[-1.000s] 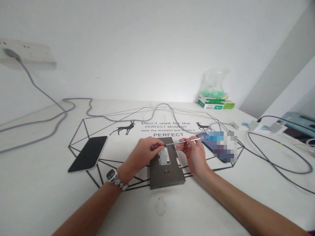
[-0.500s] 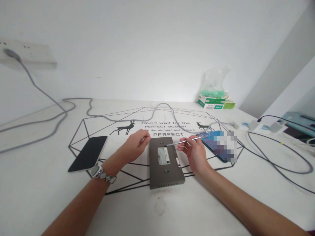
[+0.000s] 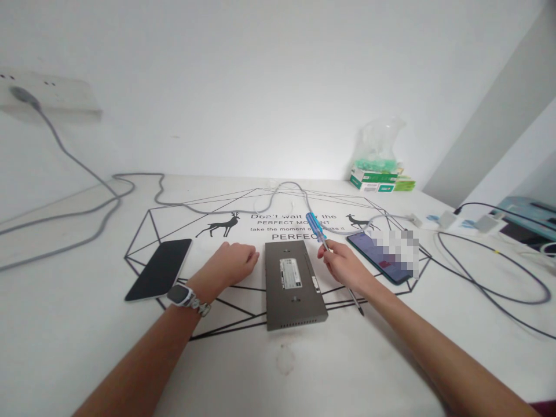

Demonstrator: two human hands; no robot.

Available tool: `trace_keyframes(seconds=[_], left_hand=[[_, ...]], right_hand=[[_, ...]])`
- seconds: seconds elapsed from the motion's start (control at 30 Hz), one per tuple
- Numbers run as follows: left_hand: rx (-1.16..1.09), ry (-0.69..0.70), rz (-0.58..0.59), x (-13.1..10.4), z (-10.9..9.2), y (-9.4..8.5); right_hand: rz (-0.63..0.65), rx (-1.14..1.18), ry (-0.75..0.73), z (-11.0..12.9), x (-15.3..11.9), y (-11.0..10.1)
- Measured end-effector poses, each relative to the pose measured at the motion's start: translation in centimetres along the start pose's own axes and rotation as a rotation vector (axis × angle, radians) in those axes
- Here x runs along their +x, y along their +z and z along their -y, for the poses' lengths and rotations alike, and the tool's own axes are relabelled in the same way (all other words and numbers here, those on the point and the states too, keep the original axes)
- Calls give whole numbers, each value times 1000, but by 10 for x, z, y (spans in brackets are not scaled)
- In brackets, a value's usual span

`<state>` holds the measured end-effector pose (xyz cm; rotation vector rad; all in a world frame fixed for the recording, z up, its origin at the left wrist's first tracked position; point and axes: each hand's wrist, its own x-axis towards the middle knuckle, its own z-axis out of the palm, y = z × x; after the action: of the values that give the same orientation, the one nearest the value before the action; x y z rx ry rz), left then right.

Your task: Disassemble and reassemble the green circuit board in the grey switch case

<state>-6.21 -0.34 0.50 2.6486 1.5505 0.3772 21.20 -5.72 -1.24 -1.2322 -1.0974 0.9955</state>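
Grey box (image 3: 294,285) flat on the surface (image 3: 278,370), label side up, casing closed, between both hands. Right hand (image 3: 344,267) just right of it, fingers pinched round a screwdriver (image 3: 322,238): blue handle pointing far, tip angled near, off the box. Left hand (image 3: 232,265) resting loosely curled at the box's left edge, holding nothing. No loose screws or parts visible; judged barely begun. Phones left (image 3: 158,269) and right (image 3: 377,256).
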Motion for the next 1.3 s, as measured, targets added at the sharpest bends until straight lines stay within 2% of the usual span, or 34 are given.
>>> trace_keyframes(seconds=[0.1,0.17,0.23,0.3,0.4,0.47,0.6,0.7,0.8,0.87,1.03,1.17,1.23,1.3], left_hand=[[-31,-53,55,-1,1,-5],[-75,-91,67,0,1,-8],[-141,-83,24,1,-2,-10],[-215,-36,-75,2,-11,-7],[-349,18,-288,1,-33,7],[-476,-20,-332,-1,-52,20],[-646,-190,-212,-9,-77,39],[-703,-246,-224,-11,-82,41],[-745,-290,-267,-10,-84,38],[-788,-326,-276,-9,-86,36],[-1067,-345,-349,-8,-86,30],[-1467,-161,-557,-5,-80,14],[-1639,-21,-723,-5,-80,2],[-1733,108,-794,-8,-82,-10]], right_hand=[[138,-466,-77,1,1,-5],[179,-704,-99,4,1,-8],[223,-900,-78,8,-1,-9],[249,-1051,-39,11,-4,-7],[246,-1188,-4,16,-11,-3],[252,-1243,4,19,-16,1],[262,-1341,8,24,-24,6],[216,-1392,-57,29,-29,9],[169,-1388,-257,33,-33,14],[203,-1370,-351,31,-35,19],[294,-1190,-340,16,-34,21],[309,-826,-387,12,-30,16],[348,-565,-362,14,-29,14],[392,-302,-319,18,-29,13]])
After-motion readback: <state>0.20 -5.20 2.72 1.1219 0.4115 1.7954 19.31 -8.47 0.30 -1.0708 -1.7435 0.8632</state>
